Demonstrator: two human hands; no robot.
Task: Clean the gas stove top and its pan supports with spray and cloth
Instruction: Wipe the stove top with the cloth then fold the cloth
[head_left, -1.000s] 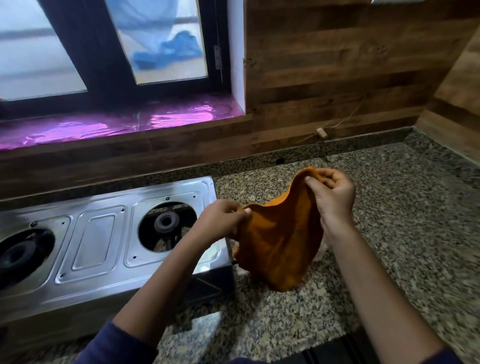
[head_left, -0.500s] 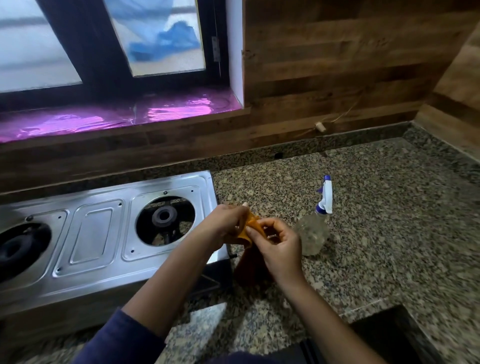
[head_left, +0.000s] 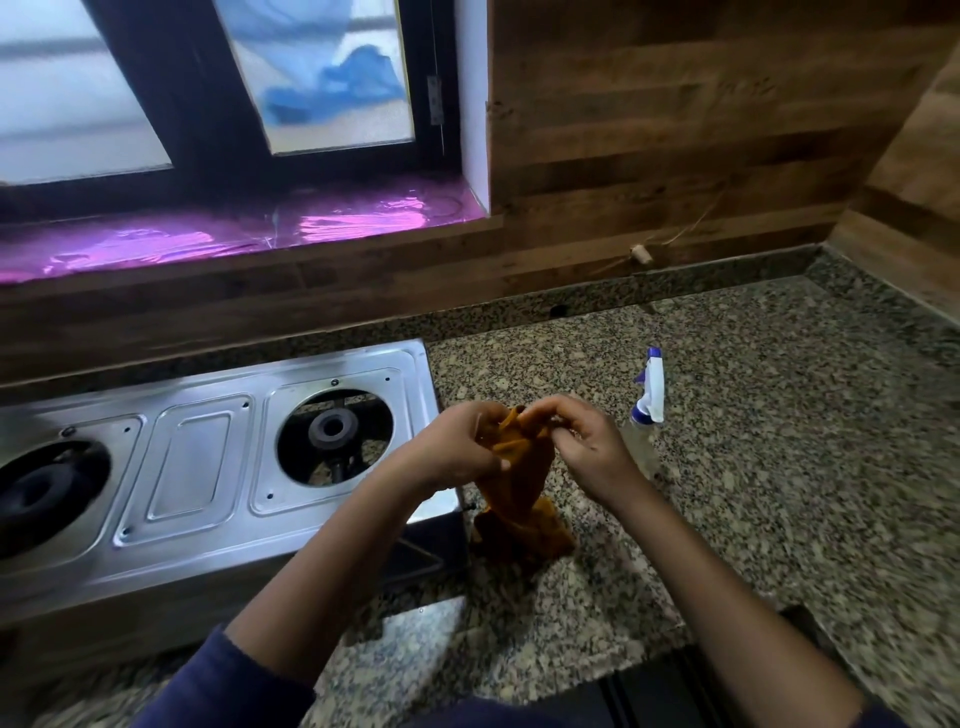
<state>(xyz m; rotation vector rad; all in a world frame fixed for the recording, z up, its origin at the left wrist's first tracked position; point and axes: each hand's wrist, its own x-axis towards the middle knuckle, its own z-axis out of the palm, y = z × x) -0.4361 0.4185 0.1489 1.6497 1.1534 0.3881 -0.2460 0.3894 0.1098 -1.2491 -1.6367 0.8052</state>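
An orange cloth (head_left: 514, 483) hangs bunched between both my hands, its lower end resting on the granite counter just right of the stove. My left hand (head_left: 452, 447) pinches its upper left edge and my right hand (head_left: 582, 441) grips the top right. The steel two-burner gas stove (head_left: 208, 462) lies to the left with its pan supports off and both burners bare. A clear spray bottle (head_left: 647, 421) with a white and blue trigger head stands on the counter just behind my right hand.
The speckled granite counter (head_left: 779, 467) stretches to the right, up to wood-panelled walls. A window with a purple-lined sill (head_left: 260, 234) runs behind the stove. A dark edge (head_left: 675, 691) lies at the counter's front.
The cloth was held spread wide a second ago. My hands came together and lowered, gathering it into a bunch, and the spray bottle behind it came into sight.
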